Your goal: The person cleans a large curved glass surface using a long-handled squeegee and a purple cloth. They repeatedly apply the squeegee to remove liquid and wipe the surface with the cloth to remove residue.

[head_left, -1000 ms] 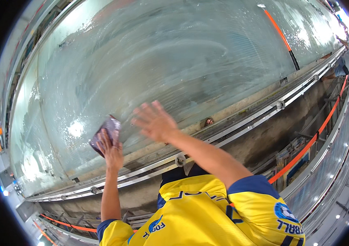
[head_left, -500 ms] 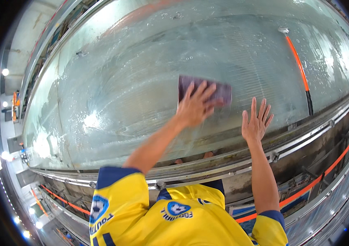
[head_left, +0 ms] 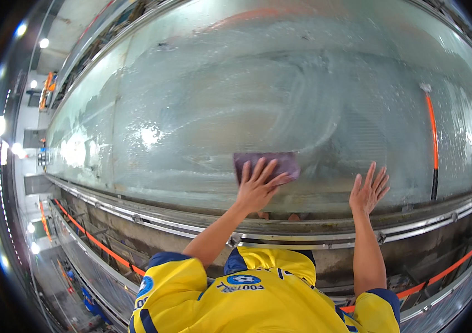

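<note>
Flatly, my left hand (head_left: 255, 192) rests on a purple pad (head_left: 285, 161) over wet glass (head_left: 208, 89).
Its fingers (head_left: 257, 170) spread across the pad; my right hand's (head_left: 364, 198) splay wide, holding nothing.

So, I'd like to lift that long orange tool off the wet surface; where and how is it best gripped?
I'd take the long orange tool around its black end, with the right hand reaching rightward from the near side: that slim, straight end lies toward the person, while the pale head points away.
</note>
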Tool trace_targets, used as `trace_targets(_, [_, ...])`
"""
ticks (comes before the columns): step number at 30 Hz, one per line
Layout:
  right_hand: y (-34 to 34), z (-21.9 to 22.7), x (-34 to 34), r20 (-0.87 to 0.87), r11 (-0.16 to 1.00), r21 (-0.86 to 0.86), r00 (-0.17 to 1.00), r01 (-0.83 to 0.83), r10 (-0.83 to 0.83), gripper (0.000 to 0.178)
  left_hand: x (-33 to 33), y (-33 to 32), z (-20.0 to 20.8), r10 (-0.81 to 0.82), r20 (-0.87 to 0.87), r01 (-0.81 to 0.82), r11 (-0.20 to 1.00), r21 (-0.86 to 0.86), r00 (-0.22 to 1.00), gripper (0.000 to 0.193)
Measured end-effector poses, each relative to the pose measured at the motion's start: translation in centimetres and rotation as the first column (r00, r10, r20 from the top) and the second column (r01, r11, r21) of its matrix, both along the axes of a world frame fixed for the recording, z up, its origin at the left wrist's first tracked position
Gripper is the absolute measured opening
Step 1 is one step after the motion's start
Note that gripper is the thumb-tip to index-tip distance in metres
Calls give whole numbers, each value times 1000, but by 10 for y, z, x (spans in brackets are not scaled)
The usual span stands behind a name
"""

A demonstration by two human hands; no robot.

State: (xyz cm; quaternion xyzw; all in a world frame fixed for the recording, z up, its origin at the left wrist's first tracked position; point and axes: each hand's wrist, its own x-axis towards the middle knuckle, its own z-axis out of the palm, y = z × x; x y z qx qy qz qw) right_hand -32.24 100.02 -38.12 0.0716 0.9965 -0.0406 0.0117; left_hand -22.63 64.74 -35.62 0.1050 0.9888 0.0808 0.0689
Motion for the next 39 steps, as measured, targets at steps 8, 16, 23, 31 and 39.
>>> trace_targets(8, [-60, 15, 15, 131, 991, 96, 985, 98, -110, 73, -122, -154, -6, 205, -75, -214, 965, -154, 976, 53])
trace_targets(16, [-66, 24, 10, 139, 985, 124, 981, 118, -135, 75, -287, -210, -28, 398, -142, -414, 904, -107, 906, 52])
trace_targets(23, [-68, 9, 7, 94, 969, -5, 965, 246, -244, 72, -81, -83, -13, -191, -180, 183, 981, -58, 965, 50])
trace_targets(31, [-328, 24, 46, -8, 706, -375, 763, -601, 646, 54, 138, -251, 4, 150, 20, -150, 989, 4, 988, 51])
trace_targets(39, [-327, 10, 72, -70, 359, -574, 480, -736, 874, 48, 154, -199, 19, -141, 209, 151, 988, -37, 968, 50])
